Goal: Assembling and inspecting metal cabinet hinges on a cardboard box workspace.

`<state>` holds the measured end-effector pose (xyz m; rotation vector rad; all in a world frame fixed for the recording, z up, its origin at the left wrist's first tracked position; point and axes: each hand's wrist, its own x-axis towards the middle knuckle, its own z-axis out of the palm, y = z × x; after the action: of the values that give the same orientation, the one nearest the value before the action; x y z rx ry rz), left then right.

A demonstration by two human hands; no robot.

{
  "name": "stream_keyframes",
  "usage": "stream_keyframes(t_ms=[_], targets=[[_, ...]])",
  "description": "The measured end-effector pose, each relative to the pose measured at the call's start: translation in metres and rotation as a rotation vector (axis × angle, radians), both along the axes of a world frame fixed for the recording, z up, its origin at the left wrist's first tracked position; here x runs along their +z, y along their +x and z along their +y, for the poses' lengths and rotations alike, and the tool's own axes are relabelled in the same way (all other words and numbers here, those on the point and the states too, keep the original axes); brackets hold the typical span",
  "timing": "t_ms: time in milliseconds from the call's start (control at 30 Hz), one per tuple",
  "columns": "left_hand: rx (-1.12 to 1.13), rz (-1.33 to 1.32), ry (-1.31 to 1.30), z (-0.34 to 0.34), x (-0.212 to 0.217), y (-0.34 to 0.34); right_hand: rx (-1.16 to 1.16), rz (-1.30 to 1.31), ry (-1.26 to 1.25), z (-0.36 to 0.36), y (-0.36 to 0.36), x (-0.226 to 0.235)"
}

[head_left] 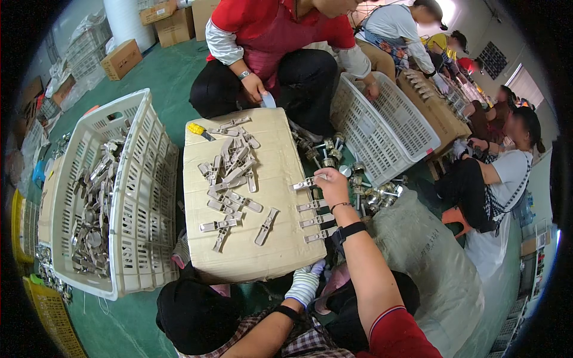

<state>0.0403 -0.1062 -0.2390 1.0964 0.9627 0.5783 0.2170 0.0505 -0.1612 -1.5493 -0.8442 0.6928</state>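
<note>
My right hand (334,187), bare with a dark wristband, pinches the end of a grey metal clip (303,184) at the right edge of a cardboard-topped work surface (280,256). Below it, three similar clips (313,221) lie side by side, their ends reaching the edge. A loose pile of grey metal clips (233,170) covers the middle of the cardboard, and a single clip (267,227) rests apart from it. Down at the near edge is my left hand (303,286) in a striped glove; its fingers are partly hidden, and I cannot see whether they hold anything.
At the left stands a white crate (146,197) of metal parts. A yellow-handled tool (196,128) lies by the far edge. Opposite sits a person in red (280,48), one hand in another white crate (412,134). Round metal fittings (358,185) and a plastic bag (430,244) lie right.
</note>
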Motion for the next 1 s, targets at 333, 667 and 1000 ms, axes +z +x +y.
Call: stream_keyframes(t_ms=[333, 667, 1000], targets=[[-0.025, -0.004, -0.004, 0.001, 0.01, 0.001, 0.026, 0.023, -0.123, -0.003, 0.013, -0.032], [-0.031, 0.03, -0.005, 0.003, 0.015, -0.002, 0.012, 0.091, -0.176, -0.004, 0.01, -0.024], [-0.062, 0.053, 0.023, 0.004, 0.019, -0.003, 0.018, 0.101, -0.189, -0.003, 0.012, -0.032]])
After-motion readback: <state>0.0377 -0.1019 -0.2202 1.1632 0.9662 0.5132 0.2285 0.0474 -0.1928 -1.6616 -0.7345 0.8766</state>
